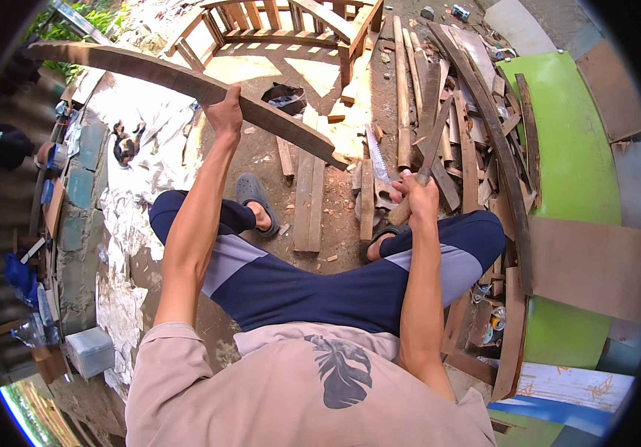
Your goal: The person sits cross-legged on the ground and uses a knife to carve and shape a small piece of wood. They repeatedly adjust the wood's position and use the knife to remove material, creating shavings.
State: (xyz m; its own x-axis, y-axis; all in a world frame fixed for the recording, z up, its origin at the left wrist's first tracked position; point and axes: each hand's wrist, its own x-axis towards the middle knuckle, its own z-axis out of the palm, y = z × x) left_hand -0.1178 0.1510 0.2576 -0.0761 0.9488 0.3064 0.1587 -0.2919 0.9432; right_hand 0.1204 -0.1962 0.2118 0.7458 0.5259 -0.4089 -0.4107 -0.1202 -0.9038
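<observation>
In two hands [225, 113]: one plank [157, 71], one machete [426, 165]

Two hands [224, 112], one curved plank [149, 71]

beige printed shirt [313, 387] | navy-grey trousers [320, 287] | grey sandals [255, 195]

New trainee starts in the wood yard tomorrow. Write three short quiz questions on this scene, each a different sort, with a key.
1. True or false: the left hand grips the long curved plank.
2. The right hand holds: A) a handsaw, B) a wooden-handled tool, C) a drinks can.
3. Fill in: the handsaw lies on the ____.

Key: 1 true; 2 B; 3 ground, among wood offcuts.
</observation>
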